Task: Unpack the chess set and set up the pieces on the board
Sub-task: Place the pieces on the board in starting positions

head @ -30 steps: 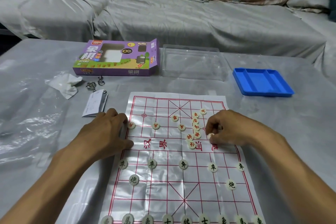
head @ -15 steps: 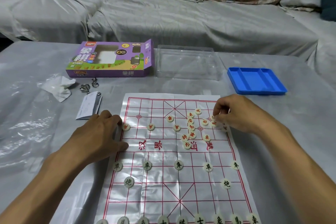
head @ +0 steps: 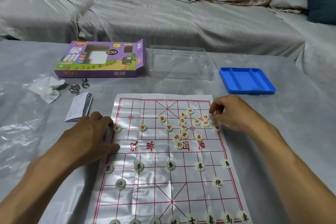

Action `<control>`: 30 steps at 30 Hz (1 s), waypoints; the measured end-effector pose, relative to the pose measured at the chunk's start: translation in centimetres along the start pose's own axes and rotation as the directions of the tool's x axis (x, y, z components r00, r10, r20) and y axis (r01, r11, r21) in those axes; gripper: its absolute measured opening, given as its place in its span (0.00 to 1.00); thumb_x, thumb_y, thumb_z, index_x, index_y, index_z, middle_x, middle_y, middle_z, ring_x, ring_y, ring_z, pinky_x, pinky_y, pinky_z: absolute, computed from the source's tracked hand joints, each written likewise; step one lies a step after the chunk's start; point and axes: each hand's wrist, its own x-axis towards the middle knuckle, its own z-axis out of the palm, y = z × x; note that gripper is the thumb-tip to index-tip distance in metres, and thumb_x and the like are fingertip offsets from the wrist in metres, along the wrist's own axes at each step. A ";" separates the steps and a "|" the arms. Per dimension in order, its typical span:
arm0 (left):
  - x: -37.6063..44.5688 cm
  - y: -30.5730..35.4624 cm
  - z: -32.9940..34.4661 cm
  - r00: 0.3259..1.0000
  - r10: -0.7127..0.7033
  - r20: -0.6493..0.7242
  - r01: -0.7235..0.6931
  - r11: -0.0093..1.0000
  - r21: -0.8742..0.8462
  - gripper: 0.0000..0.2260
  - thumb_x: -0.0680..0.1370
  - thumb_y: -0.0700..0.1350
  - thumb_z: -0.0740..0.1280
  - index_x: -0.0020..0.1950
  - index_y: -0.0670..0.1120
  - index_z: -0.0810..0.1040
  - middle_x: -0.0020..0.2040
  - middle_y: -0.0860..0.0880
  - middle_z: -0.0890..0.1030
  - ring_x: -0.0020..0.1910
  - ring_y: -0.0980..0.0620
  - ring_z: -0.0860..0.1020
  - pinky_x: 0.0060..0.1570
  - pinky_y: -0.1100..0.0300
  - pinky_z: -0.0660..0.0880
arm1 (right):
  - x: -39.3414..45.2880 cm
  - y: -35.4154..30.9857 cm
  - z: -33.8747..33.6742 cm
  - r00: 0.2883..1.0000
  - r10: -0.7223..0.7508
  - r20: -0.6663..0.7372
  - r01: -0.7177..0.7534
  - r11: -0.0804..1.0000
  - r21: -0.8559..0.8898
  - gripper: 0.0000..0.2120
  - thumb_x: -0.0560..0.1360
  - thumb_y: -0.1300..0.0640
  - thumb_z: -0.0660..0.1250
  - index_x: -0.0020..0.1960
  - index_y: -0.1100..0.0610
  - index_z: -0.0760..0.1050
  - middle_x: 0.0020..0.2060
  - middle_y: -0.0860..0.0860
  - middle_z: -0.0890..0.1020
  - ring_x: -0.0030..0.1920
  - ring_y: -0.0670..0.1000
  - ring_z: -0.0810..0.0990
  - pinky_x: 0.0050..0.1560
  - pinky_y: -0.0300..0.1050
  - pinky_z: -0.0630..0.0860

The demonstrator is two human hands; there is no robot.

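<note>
A white paper board (head: 156,183) with a red grid lies flat on the table. Black-lettered round pieces (head: 171,165) stand in rows on its near half. Red-lettered pieces (head: 183,127) lie in a loose cluster on the far half, and three sit along one line to the left (head: 142,127). My left hand (head: 89,138) rests on the board's left edge, fingertips beside a red piece (head: 117,128). My right hand (head: 231,114) hovers at the far right of the board, thumb and fingers pinching a red piece (head: 213,115) that is mostly hidden.
A purple game box (head: 101,60) lies at the back left, a clear plastic lid (head: 179,62) beside it, and a blue tray (head: 246,81) at the back right. Crumpled plastic (head: 46,87), metal rings (head: 76,88) and a folded leaflet (head: 79,108) lie left of the board.
My right hand moved from the river line up to the board's far right, leaving a red piece on the right edge line. My left hand has stayed on the left edge.
</note>
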 end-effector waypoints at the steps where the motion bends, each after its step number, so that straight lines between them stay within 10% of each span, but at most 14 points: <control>1: 0.0 0.0 0.0 1.000 0.000 0.000 0.000 1.000 -0.002 0.28 0.70 0.65 0.68 0.66 0.56 0.67 0.62 0.54 0.69 0.53 0.55 0.69 0.47 0.58 0.74 | 0.0 -0.2 0.1 1.000 -0.014 0.004 0.014 1.000 -0.003 0.10 0.74 0.57 0.73 0.52 0.48 0.77 0.52 0.47 0.80 0.50 0.48 0.79 0.52 0.41 0.78; 19: -0.2 0.2 -0.2 1.000 -0.005 0.020 0.005 1.000 0.001 0.29 0.71 0.64 0.68 0.67 0.55 0.67 0.63 0.54 0.69 0.57 0.53 0.69 0.48 0.58 0.73 | -0.7 -1.8 0.9 0.971 -0.221 0.095 0.222 0.975 0.002 0.04 0.74 0.56 0.72 0.47 0.48 0.81 0.41 0.41 0.78 0.42 0.43 0.77 0.38 0.31 0.69; 30: 0.0 0.0 -0.1 1.000 -0.006 0.011 0.006 1.000 -0.007 0.29 0.70 0.64 0.68 0.67 0.55 0.67 0.63 0.54 0.69 0.55 0.54 0.68 0.48 0.56 0.75 | -1.1 -2.8 2.2 0.922 -0.324 0.211 0.338 0.941 -0.033 0.12 0.75 0.60 0.70 0.53 0.45 0.79 0.44 0.42 0.79 0.43 0.45 0.78 0.46 0.38 0.78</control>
